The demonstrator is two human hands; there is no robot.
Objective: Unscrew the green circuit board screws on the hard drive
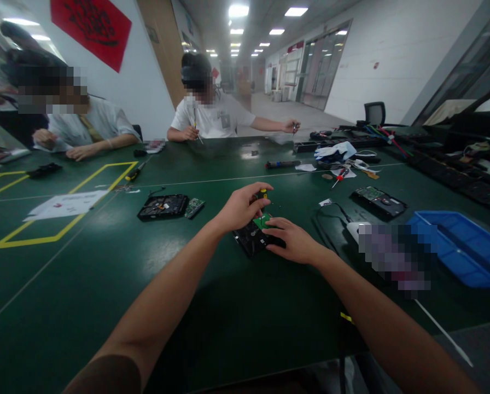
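My left hand grips the upright yellow-and-black screwdriver by its handle, above a hard drive. Its tip is hidden behind my fingers and the drive. The black hard drive lies on the table with a green circuit board on its far part. My right hand holds the drive from the right side, fingers resting along the board and the edge. To the left lies another hard drive, with a loose circuit board beside it.
A third hard drive, a blue tray and a partly blurred device with a cable lie to the right. Farther back are a red screwdriver and gloves. Two people sit across the green table.
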